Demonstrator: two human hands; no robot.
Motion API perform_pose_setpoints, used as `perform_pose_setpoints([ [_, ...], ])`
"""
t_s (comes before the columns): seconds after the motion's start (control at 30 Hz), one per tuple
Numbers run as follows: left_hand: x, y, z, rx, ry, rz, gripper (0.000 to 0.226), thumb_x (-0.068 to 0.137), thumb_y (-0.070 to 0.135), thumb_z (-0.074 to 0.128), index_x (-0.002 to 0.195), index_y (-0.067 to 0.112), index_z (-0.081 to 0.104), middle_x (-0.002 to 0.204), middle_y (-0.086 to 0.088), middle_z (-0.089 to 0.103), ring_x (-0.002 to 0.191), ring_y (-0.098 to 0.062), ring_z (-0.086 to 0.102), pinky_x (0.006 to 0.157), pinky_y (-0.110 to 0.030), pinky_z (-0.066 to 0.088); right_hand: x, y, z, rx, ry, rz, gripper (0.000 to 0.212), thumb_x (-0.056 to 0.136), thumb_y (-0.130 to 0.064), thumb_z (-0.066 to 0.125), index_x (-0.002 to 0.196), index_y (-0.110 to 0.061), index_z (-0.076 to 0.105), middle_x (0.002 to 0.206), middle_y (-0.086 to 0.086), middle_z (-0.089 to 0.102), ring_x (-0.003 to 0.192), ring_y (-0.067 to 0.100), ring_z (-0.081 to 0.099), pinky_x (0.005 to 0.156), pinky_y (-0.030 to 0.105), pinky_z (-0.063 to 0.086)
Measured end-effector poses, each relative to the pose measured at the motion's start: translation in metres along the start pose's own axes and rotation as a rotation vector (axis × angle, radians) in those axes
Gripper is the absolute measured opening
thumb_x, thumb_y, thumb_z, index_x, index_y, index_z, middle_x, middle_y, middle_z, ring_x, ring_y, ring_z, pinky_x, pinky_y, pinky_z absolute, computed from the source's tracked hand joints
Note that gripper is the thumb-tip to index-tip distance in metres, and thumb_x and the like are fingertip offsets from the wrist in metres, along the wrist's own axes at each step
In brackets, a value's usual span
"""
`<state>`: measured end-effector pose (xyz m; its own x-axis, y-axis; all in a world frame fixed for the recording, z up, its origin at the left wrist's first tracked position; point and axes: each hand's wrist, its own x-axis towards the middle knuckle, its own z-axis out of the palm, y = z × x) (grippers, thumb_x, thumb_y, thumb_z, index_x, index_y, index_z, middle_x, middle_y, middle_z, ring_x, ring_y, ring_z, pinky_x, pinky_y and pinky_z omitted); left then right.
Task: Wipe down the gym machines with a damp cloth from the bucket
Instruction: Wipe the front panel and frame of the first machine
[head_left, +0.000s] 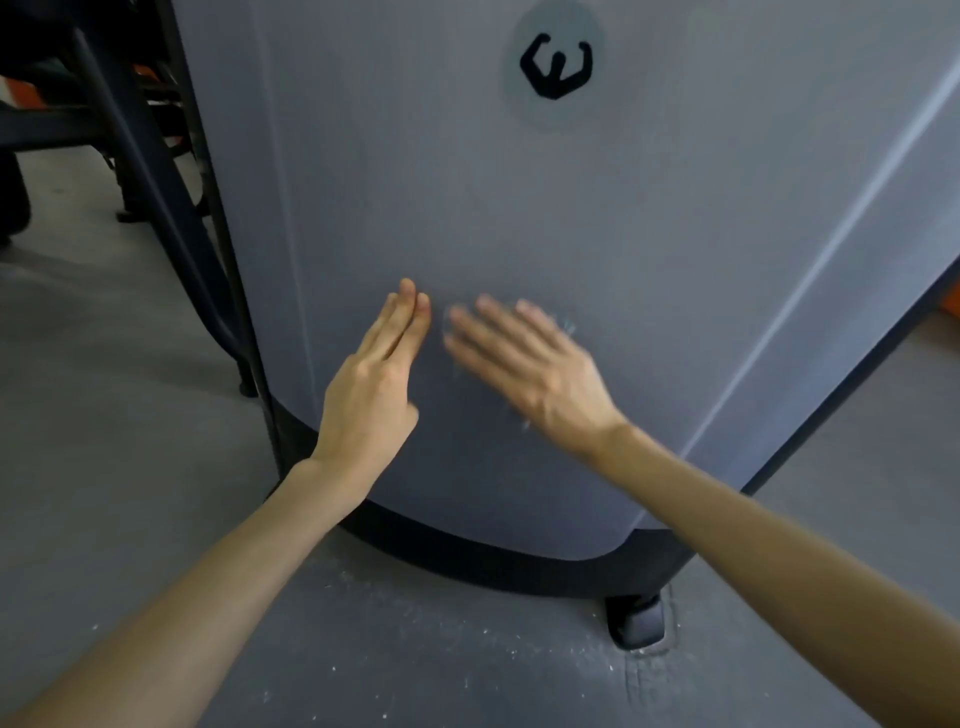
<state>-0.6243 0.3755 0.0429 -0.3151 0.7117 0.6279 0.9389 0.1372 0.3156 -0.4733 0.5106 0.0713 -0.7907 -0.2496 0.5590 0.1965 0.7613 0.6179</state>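
Fingers straight on both: left hand and blurred right hand lie against the low part of the grey plastic gym machine cover, above its black base. Pale wisps beside the right hand may be cloth — unclear; no bucket shows. Most wiping seemingly remains.

A tall grey plastic machine cover stands on the grey floor. Low before its front, the left hand is just beside the right hand. A round logo badge sits high above them. Dark metal frame legs stand to the left, and a black foot sits beneath, at the right.
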Motion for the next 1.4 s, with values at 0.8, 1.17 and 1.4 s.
perform_pose_setpoints([
  [0.8, 0.035, 0.075, -0.028, 0.241, 0.03, 0.194, 0.1, 0.061, -0.019, 0.06, 0.149, 0.004, 0.021, 0.157, -0.013, 0.018, 0.145, -0.029, 0.019, 0.111, -0.053, 0.029, 0.02, 0.106, -0.083, -0.123, 0.6, 0.875, 0.045, 0.098, 0.007, 0.044, 0.142, -0.005, 0.044, 0.148, 0.02, 0.038, 0.14, 0.035, 0.031, 0.117, 0.045, 0.026],
  [1.17, 0.035, 0.08, -0.026, 0.093, 0.019, 0.175, 0.096, 0.064, -0.021, 0.056, 0.15, 0.004, 0.022, 0.159, -0.01, 0.014, 0.146, -0.028, 0.016, 0.104, -0.046, 0.042, 0.019, 0.022, -0.036, 0.533, 1.258, 2.195, 0.051, 0.103, -0.012, 0.038, 0.151, -0.006, 0.022, 0.157, 0.019, 0.018, 0.142, 0.033, 0.02, 0.111, 0.034, 0.012],
  [1.4, 0.035, 0.079, -0.024, 0.149, 0.027, 0.193, 0.092, 0.065, -0.016, 0.06, 0.148, 0.001, 0.025, 0.157, -0.013, 0.018, 0.144, -0.031, 0.019, 0.107, -0.049, 0.037, -0.014, 0.039, -0.021, 0.099, 1.075, 1.565, 0.041, 0.103, -0.007, 0.036, 0.144, -0.002, 0.038, 0.149, 0.015, 0.039, 0.139, 0.022, 0.035, 0.114, 0.037, 0.031],
])
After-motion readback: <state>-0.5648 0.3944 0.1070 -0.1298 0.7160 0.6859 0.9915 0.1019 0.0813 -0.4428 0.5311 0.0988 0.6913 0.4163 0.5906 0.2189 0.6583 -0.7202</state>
